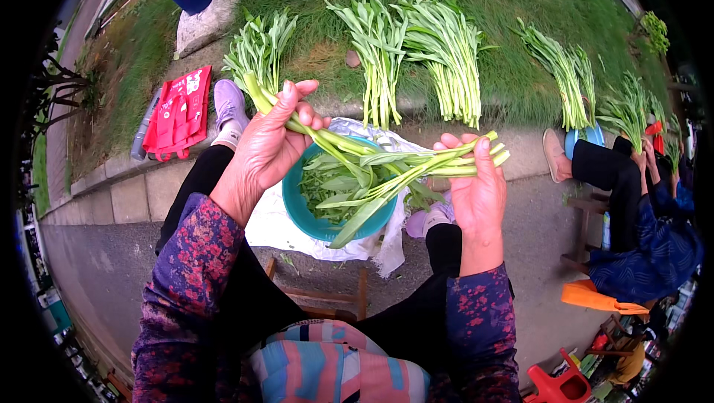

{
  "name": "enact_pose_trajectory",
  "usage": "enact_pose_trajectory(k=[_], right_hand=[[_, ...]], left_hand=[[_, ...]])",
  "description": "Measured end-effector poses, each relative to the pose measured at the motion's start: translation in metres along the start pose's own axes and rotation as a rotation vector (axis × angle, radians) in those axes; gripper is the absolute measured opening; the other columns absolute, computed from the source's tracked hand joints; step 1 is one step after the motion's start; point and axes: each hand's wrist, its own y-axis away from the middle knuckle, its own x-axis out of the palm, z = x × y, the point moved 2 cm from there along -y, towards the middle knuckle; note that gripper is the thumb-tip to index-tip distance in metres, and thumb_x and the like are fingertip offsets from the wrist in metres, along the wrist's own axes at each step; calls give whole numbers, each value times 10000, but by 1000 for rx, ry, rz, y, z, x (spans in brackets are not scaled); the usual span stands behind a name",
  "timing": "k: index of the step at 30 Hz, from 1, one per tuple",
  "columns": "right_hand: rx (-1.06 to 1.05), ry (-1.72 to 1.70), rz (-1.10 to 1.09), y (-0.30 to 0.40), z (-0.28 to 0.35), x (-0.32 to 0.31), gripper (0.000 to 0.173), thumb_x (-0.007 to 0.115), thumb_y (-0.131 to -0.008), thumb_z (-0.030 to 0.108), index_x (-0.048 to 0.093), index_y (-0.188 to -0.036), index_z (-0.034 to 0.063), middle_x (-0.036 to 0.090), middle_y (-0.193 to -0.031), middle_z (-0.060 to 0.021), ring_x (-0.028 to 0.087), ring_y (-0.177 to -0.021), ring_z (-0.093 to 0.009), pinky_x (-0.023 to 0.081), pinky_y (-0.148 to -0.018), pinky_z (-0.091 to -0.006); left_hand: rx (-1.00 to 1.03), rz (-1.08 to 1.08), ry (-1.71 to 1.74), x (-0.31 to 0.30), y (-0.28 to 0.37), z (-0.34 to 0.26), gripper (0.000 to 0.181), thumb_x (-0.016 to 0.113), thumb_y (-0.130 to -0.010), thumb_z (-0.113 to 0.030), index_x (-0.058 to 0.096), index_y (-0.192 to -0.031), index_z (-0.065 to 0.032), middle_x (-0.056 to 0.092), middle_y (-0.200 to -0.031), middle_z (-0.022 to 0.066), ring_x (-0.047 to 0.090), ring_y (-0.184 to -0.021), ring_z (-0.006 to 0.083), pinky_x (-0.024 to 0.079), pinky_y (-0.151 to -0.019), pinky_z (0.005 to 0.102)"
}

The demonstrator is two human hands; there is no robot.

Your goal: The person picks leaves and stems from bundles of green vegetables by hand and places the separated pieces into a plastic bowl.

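My left hand [265, 143] grips thick pale-green stems of a leafy vegetable, which looks like water spinach [259, 93]. In my right hand [477, 196] is a small bunch of thinner leafy stalks [446, 167], their cut ends pointing right, pinched under the thumb. The stalks from both hands cross over a teal plastic basin [291, 196]. Loose green leaves [329, 183] lie inside it, partly hidden by the stalks. Beneath the basin a white woven sack [268, 227] is spread on the ground between my feet.
Bundles of the greens [259, 49], [379, 57], [452, 63] lie along the grass beyond the kerb. A red bag [181, 113] rests at left beside a grey bottle [146, 130]. At right, a seated person [641, 258] holds greens. A red plastic stool [560, 383] stands lower right.
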Motion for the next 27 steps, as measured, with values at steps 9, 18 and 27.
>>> enact_pose_trajectory(k=[9,18,27], right_hand=[[-170,131,142,6,-7,18,343,523,-940,336,577,-1045,14,577,-885,-20,513,-897,-122,426,-826,-297],[-149,405,364,15,-7,48,258,640,-873,250,670,-982,18,640,-890,-11,551,-786,-88,431,-742,-234],[-275,-139,304,-5,23,20,386,643,-817,420,562,-971,76,522,-867,-32,489,-767,-164,432,-752,-345]], left_hand=[[106,129,-410,15,3,22,484,552,-874,-459,582,-1106,-36,559,-838,26,527,-832,150,442,-792,308],[122,209,-770,33,13,57,422,525,-914,-458,577,-900,-39,496,-705,-6,443,-668,85,375,-652,235],[39,-126,181,1,-10,30,439,451,-884,-557,490,-865,-120,375,-636,-7,363,-593,136,340,-583,266]])
